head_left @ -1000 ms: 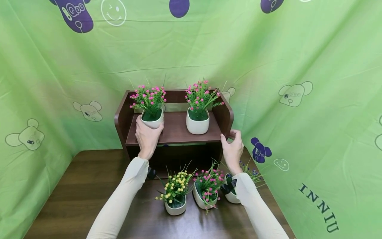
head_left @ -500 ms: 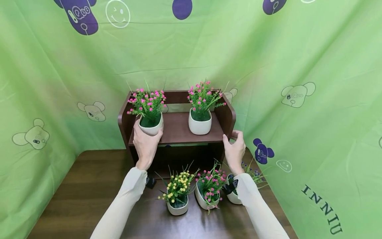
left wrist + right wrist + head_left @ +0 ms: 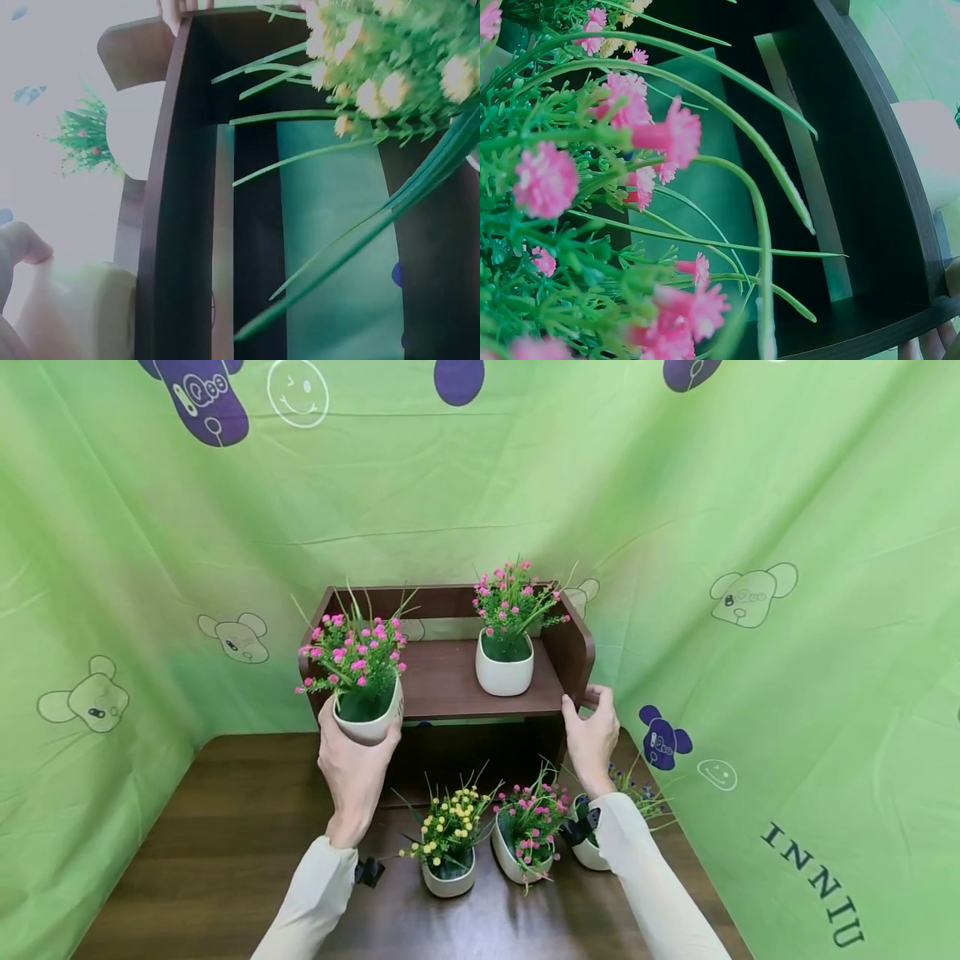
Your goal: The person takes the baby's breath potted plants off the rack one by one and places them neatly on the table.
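My left hand (image 3: 354, 781) grips a white flowerpot (image 3: 369, 728) from the near side, thumb and fingers around it. Pink artificial flowers (image 3: 352, 652) and grass blades rise from this pot, which overlaps the left front edge of the dark brown shelf unit (image 3: 442, 681). In the left wrist view, part of the gripped pot (image 3: 112, 315) shows beside the board, with fingers (image 3: 22, 244) on it. My right hand (image 3: 591, 739) holds the shelf's right side panel, thumb at the front edge and fingers around the outside. A second white pot with pink flowers (image 3: 504, 675) stands on the top board at right.
On the wooden table (image 3: 202, 827) before the shelf stand a pot with yellow flowers (image 3: 450, 881), a pot with pink flowers (image 3: 517, 852) and a pot with purple flowers (image 3: 592, 856) partly behind the right wrist. A green printed curtain (image 3: 480, 485) surrounds the table.
My left hand has brought its pink-flowered pot from over the top board toward me and slightly left, to the shelf's front edge. The right hand keeps its hold on the side panel.
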Demonstrator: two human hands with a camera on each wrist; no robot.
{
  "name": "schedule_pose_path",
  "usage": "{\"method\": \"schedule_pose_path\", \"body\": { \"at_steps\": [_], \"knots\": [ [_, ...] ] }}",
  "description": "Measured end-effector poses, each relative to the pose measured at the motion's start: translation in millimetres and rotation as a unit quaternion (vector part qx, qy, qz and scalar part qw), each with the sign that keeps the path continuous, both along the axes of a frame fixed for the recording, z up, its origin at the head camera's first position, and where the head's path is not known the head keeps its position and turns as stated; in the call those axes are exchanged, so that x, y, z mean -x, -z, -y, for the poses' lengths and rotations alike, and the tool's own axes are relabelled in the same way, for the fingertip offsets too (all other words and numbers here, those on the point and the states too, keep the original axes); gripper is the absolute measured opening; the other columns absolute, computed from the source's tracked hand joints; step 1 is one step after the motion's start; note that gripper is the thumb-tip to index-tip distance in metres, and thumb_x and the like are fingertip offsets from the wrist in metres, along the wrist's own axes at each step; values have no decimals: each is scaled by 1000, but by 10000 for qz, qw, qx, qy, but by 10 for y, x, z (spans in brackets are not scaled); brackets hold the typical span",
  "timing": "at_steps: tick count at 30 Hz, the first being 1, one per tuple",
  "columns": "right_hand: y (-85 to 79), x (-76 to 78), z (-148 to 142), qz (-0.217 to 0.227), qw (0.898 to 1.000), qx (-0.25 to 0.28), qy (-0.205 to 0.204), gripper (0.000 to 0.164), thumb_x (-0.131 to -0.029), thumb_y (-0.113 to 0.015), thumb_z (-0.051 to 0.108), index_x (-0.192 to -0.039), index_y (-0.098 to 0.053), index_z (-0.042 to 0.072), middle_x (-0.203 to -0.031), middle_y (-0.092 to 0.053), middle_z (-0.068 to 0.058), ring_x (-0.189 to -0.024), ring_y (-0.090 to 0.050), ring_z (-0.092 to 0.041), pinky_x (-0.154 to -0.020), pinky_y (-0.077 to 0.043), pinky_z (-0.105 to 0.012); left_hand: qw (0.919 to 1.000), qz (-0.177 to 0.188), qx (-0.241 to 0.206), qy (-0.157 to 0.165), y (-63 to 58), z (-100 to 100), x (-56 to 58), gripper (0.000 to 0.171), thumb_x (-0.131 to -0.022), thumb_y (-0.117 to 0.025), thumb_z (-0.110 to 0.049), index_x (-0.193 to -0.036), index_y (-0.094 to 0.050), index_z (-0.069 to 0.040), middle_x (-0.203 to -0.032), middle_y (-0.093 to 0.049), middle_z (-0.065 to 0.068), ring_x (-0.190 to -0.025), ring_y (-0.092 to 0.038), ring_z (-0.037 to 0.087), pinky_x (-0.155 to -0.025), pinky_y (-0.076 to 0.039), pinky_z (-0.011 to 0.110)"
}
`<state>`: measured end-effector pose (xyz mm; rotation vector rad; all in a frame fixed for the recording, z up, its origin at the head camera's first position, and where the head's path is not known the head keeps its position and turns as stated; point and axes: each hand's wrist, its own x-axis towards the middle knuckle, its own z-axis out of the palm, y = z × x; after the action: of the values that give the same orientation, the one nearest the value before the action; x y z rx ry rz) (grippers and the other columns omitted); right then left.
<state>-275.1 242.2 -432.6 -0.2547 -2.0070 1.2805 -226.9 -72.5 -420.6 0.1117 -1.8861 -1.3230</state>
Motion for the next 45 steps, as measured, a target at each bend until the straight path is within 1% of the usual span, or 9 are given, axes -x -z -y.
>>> {"method": "schedule_pose_path", "body": {
  "at_steps": [6,11,13,16,20,27,31,37,45],
  "knots": [
    [-17,10,1,-26,10000,4,-6,35,-98,-74,18,-125,-61,1,-120,-70,-18,-108,-67,-32,-86,-50,-36,9997,-107,63,-227,80,44,-242,88,-74,-94,-28,-148,-52,-6,-137,-64,19,-117,-65,41,-95,-50,56],
    [-33,5,11,6,10000,-11,-29,35,-98,-75,19,-125,-61,2,-120,-70,-18,-107,-67,-34,-85,-49,-33,9993,-152,32,-344,175,92,-437,89,-74,-94,-25,-150,-52,-6,-141,-63,17,-120,-64,38,-96,-49,54],
    [-38,5,11,5,10000,-22,-47,34,-98,-74,19,-125,-61,2,-120,-70,-18,-107,-67,-35,-85,-49,-34,9991,-139,24,-398,220,109,-511,90,-73,-94,-23,-150,-53,-4,-143,-62,16,-121,-63,38,-96,-48,53],
    [-40,8,8,-39,10000,-24,-33,34,-98,-74,18,-125,-61,2,-120,-70,-19,-108,-67,-37,-86,-50,-36,9989,-84,24,-456,290,123,-602,90,-72,-94,-22,-149,-53,-1,-145,-61,15,-121,-63,38,-96,-47,53],
    [-32,11,3,-47,10000,-8,3,33,-98,-75,16,-124,-61,1,-121,-70,-19,-110,-66,-36,-86,-49,-37,9986,27,14,-528,418,131,-681,89,-71,-94,-22,-147,-53,1,-145,-60,18,-121,-63,41,-95,-47,56],
    [-15,-3,13,84,10000,11,-16,34,-99,-74,19,-125,-60,2,-122,-69,-17,-110,-66,-32,-87,-48,-35,9979,199,9,-618,722,152,-734,89,-69,-95,-20,-145,-53,4,-143,-60,24,-119,-62,46,-93,-47,57],
    [-16,1,14,84,10000,33,-27,35,-99,-73,19,-126,-60,2,-122,-69,-18,-111,-65,-31,-87,-49,-36,9977,183,13,-657,876,168,-729,87,-70,-94,-18,-143,-54,4,-142,-61,23,-116,-64,46,-91,-47,57],
    [-25,-6,18,39,10000,22,-15,35,-98,-74,19,-126,-60,1,-122,-69,-19,-112,-65,-33,-86,-49,-34,9971,154,28,-748,1100,198,-710,85,-67,-92,-16,-140,-54,8,-137,-62,26,-113,-64,50,-90,-47,60],
    [-20,-4,9,59,10000,29,-51,35,-99,-74,20,-126,-60,3,-121,-69,-17,-110,-66,-30,-84,-48,-30,9954,589,-222,-721,1347,235,-714,82,-67,-90,-13,-138,-54,7,-126,-65,27,-111,-63,52,-91,-46,61]
  ]
}}
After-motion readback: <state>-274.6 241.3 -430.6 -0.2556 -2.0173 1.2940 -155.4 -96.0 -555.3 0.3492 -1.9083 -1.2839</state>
